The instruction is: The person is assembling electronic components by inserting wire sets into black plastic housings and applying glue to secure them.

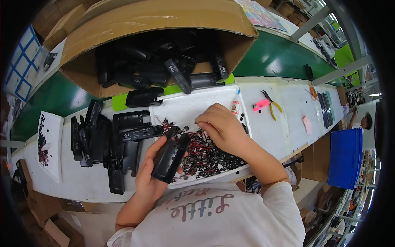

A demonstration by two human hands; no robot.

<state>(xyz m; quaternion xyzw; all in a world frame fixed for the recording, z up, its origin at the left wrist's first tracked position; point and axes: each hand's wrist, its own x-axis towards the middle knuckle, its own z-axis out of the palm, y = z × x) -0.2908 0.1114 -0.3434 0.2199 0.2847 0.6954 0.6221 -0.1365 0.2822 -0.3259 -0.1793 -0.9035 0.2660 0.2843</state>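
My left hand (pixel 149 175) is wrapped round a hollow black plastic casing (pixel 170 158), its inner side turned up and tilted. My right hand (pixel 221 126) hovers just beyond it to the right, thumb and fingertips pinched together; anything between them is too small to make out. Beneath both hands lies a white foam tray (pixel 181 105) strewn with small black parts (pixel 201 164) and thin red and black wires (pixel 201 144). A small white bottle (pixel 235 103) lies along the tray's far right side.
A large cardboard box (pixel 164 18) full of black casings opens toward me at the back. More casings (pixel 98 140) are piled left of the tray, with a smaller foam tray (pixel 51 164) beyond. Yellow-handled pliers (pixel 272 106) and a pink lighter (pixel 261 104) lie on the right.
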